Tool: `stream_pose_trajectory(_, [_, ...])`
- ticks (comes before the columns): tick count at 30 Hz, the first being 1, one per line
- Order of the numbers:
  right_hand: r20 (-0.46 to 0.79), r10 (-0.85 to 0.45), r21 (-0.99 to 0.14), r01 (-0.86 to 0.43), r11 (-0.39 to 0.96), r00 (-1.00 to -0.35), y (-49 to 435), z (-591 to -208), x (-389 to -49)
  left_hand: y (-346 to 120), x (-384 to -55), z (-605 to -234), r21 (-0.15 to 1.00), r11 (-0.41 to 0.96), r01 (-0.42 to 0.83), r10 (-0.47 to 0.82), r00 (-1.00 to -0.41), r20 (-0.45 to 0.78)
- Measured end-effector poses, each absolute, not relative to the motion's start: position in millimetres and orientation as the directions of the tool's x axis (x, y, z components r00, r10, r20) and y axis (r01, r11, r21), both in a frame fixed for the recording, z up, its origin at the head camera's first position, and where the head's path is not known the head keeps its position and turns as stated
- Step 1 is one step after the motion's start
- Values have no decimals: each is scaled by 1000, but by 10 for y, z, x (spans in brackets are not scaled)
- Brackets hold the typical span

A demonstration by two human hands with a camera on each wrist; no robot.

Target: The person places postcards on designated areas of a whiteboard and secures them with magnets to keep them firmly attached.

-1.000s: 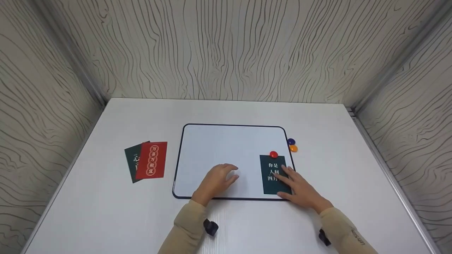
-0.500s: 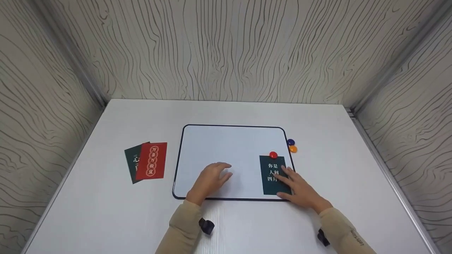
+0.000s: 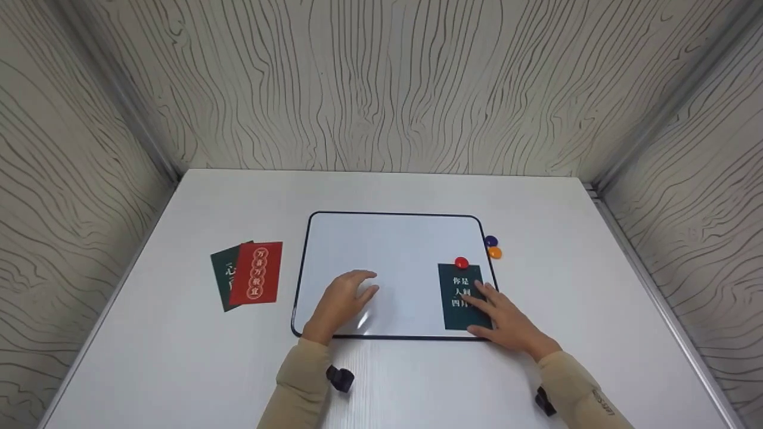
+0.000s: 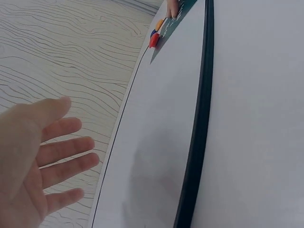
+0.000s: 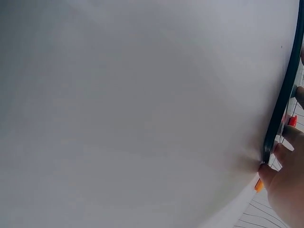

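Observation:
My right hand (image 3: 503, 319) lies with spread fingers over the right side of a dark green card (image 3: 459, 319) with white characters. That card lies at the lower right of a whiteboard (image 3: 387, 244) with a dark rim. A round red magnet (image 3: 462, 263) sits at the card's top edge. My left hand (image 3: 343, 301) is over the board's lower left part and holds nothing. In the left wrist view its fingers (image 4: 71, 149) are spread and relaxed, with a shadow on the board beside them. The right wrist view shows the right hand (image 5: 285, 180) at the board's dark rim.
To the left of the board, a red card (image 3: 256, 273) with gold characters overlaps a second green card (image 3: 223, 262). A blue magnet (image 3: 491, 241) and an orange magnet (image 3: 495, 252) sit at the board's right edge. Wood-grain panels (image 3: 369, 89) surround the white table (image 3: 381, 190).
My left hand has moved left across the board, away from the green card under the right hand. The right hand, card and magnets have stayed in place.

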State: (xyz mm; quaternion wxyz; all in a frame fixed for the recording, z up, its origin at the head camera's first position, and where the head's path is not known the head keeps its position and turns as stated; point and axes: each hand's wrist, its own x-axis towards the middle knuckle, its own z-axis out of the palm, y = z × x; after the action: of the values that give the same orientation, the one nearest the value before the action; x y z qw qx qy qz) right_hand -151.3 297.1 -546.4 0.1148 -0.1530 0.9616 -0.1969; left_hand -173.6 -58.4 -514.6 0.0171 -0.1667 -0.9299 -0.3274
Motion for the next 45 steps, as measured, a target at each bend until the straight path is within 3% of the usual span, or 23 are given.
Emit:
stream_pose_trajectory(11, [-167,-342,-420,-247,873,-925,2961,-5458,-1522,-692,-1752,-5124,614,728,304,264,-952,158])
stream_pose_trajectory(20, [-169,-336,-417,-241,876,-927,2957,-5454,-1514,-799,-1760,-5142,650,729,216,207,-974,91])
stream_pose_trajectory(45, [-177,-331,-401,-239,884,-927,2952,-5447,-1513,-1150,-1799,-5155,665,726,172,106,-985,140])
